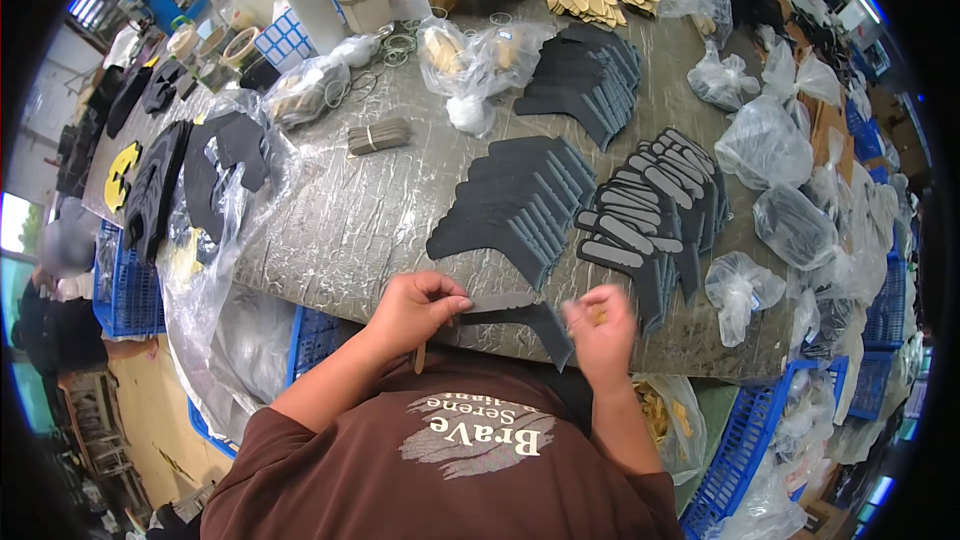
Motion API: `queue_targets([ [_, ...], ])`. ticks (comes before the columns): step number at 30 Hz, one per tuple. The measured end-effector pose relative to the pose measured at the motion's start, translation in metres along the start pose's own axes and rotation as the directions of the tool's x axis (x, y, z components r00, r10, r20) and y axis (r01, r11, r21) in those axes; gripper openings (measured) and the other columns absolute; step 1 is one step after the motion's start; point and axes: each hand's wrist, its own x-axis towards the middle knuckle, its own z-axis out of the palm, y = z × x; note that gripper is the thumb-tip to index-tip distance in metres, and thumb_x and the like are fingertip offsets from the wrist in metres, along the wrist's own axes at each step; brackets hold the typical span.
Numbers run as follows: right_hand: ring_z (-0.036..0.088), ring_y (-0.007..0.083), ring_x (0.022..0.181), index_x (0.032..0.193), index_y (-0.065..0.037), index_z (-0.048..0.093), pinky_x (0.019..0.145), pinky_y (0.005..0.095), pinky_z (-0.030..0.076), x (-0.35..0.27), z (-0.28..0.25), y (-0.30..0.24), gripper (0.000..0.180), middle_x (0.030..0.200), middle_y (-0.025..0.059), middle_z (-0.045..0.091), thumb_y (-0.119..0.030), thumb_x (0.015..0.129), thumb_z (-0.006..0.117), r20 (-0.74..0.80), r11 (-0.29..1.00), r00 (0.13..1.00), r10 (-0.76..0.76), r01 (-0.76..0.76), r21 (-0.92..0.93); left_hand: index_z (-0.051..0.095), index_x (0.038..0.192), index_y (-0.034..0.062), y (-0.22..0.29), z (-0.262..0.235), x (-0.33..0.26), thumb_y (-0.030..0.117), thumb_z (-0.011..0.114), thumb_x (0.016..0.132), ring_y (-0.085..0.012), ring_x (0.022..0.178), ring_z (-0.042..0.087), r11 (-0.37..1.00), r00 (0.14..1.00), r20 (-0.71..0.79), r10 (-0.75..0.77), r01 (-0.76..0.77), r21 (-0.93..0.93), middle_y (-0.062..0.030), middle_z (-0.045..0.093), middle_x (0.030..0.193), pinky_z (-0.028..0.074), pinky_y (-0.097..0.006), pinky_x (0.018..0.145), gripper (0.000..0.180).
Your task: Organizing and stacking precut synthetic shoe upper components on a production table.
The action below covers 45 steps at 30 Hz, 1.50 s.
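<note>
- At tabletop (350, 230) near edge: my left hand (415, 308) pinches the dark foam piece (525, 320) with a grey strip (497, 301); strip may go on skewed.
- Right hand (602, 330) blurred, closed on something small, can't tell what; piece could slip off.
- Beyond: fanned stacks (520, 205); a stray elbow scatters them.

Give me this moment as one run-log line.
left hand: pinching dark cut piece | right hand: blurred, beside piece | table: fanned dark pieces

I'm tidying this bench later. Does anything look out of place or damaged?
The table top looks cracked and crazed all over. A clear plastic sheet droops off its left edge. The dark cut pieces lie in neat fanned rows.
</note>
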Motion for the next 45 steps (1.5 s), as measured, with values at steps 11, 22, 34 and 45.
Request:
queue_targets([
  [11,0.057,0.0232,0.059,0.079,-0.007,0.064,0.051,0.0352,0.044,-0.015,0.010,0.003,0.013,0.069,0.0053,0.055,-0.009,0.069,0.072,0.401,0.638,0.829,-0.390,0.557,-0.532,0.069,0.084,-0.0003,0.004,0.009,0.005,0.011,0.069,0.081,-0.0064,0.055,0.054,0.974,0.993,0.064,-0.099,0.084,0.208,-0.0021,0.061,0.063,0.043,-0.024,0.050,0.012],
  [22,0.061,0.0203,0.063,0.077,-0.005,0.061,0.055,0.0333,0.049,-0.014,0.011,0.001,0.008,0.102,0.0040,0.065,-0.008,0.074,0.067,0.478,0.531,0.783,-0.397,0.621,-0.576,0.069,0.082,-0.0011,-0.001,0.011,0.007,0.010,0.069,0.078,-0.0132,0.055,0.058,0.919,0.998,0.049,0.042,-0.058,0.390,-0.0082,0.063,0.063,0.045,-0.029,0.052,0.012],
  [34,0.064,0.0273,0.073,0.097,-0.003,0.063,0.066,0.0340,0.051,-0.010,0.011,-0.007,0.025,0.098,0.0125,0.065,-0.010,0.075,0.071,0.102,0.853,0.972,-0.211,0.234,-0.467,0.059,0.086,0.0015,-0.005,0.012,0.008,0.005,0.064,0.078,-0.0365,0.084,0.060,0.881,0.930,0.177,0.323,-0.364,0.302,-0.0168,0.060,0.092,0.048,-0.042,0.072,0.010],
  [45,0.058,0.0283,0.086,0.096,-0.003,0.065,0.074,0.0370,0.047,0.032,-0.041,-0.035,0.019,0.092,0.0115,0.059,-0.006,0.078,0.066,-0.070,0.718,0.944,-0.322,0.196,-0.668,0.060,0.113,0.0055,0.008,-0.005,0.030,0.017,0.067,0.078,-0.0375,0.086,0.063,0.517,0.846,0.368,0.386,-0.528,0.673,-0.0142,0.046,0.135,0.052,-0.042,0.075,0.038],
])
